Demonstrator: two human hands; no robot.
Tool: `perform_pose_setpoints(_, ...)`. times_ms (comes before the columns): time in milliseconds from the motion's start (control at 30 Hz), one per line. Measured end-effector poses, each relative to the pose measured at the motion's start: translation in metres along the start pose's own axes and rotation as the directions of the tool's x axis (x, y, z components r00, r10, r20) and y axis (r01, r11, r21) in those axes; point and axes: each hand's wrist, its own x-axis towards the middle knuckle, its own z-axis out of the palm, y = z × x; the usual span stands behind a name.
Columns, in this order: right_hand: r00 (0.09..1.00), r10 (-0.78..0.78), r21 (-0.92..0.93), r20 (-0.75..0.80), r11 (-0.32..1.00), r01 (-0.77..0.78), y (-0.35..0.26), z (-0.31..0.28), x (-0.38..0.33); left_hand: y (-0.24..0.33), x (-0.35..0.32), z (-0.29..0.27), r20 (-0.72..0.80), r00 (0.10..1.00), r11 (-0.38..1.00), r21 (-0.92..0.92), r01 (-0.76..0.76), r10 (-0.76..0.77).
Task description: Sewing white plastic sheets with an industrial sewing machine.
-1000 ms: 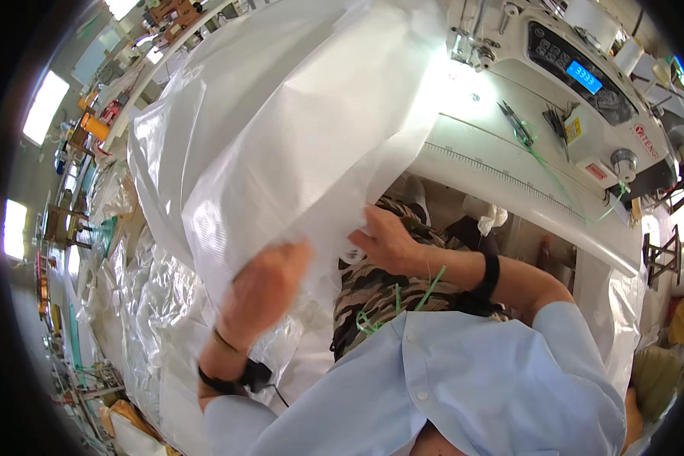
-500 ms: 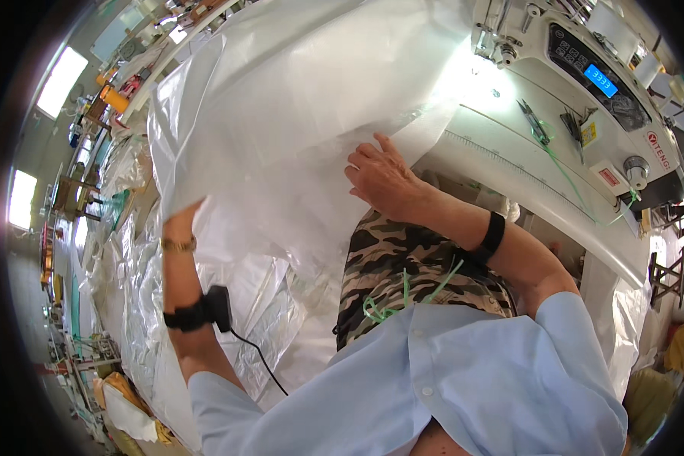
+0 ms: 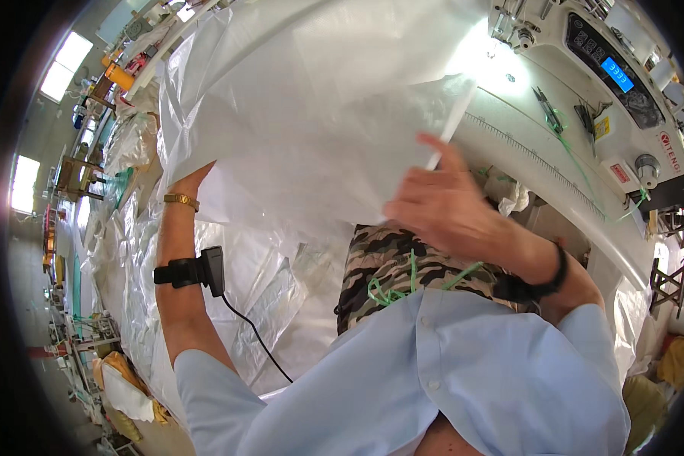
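A large translucent white plastic sheet (image 3: 304, 114) spreads from the sewing machine's lit needle area toward my lap. At its left edge, my left hand (image 3: 194, 181) reaches under the plastic, and its fingers are hidden there. My right hand (image 3: 447, 204), blurred by motion, is over the sheet's near right edge. One digit stretches up, apart from the other partly bent fingers, and I see nothing held in it. The white sewing machine (image 3: 585, 91) stands at the upper right, with its lamp lit and a blue display glowing.
Thread snips (image 3: 549, 110) and green string (image 3: 577, 171) lie on the machine bed, beside a ruler scale (image 3: 513, 144). More crumpled clear plastic (image 3: 258, 304) hangs by my left arm. A black cable (image 3: 254, 338) runs from my left wrist strap. Cluttered benches line the far left.
My right hand has lifted from the sheet and moved right and nearer to me. My left hand has moved slightly farther away, its fingers now covered by the plastic. The view has shifted slightly.
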Motion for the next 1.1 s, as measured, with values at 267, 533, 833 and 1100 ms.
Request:
perform_pose_setpoints(267, 0.98, 0.2, 0.039, 0.007, 0.979, -0.2, 0.02, -0.063, -0.127, 0.031, -0.023, -0.009, 0.231, 0.952, 0.958, -0.155, 0.241, -0.202)
perform_pose_setpoints(533, 0.752, 0.509, -0.347, 0.419, 0.855, -0.386, 0.004, -0.036, -0.133, 0.119, -0.062, -0.082, 0.231, 0.964, 0.967, -0.246, -0.072, 0.13)
perform_pose_setpoints(833, 0.813, 0.539, -0.277, 0.222, 0.834, -0.477, 0.015, 0.031, -0.097, 0.279, -0.047, -0.168, 0.417, 0.888, 0.883, -0.468, 0.027, 0.194)
perform_pose_setpoints(1100, 0.785, 0.404, 0.362, 0.471, 0.723, -0.589, 0.002, 0.034, -0.096, 0.337, -0.035, -0.148, 0.137, 0.981, 0.581, -0.813, 0.033, 0.137)
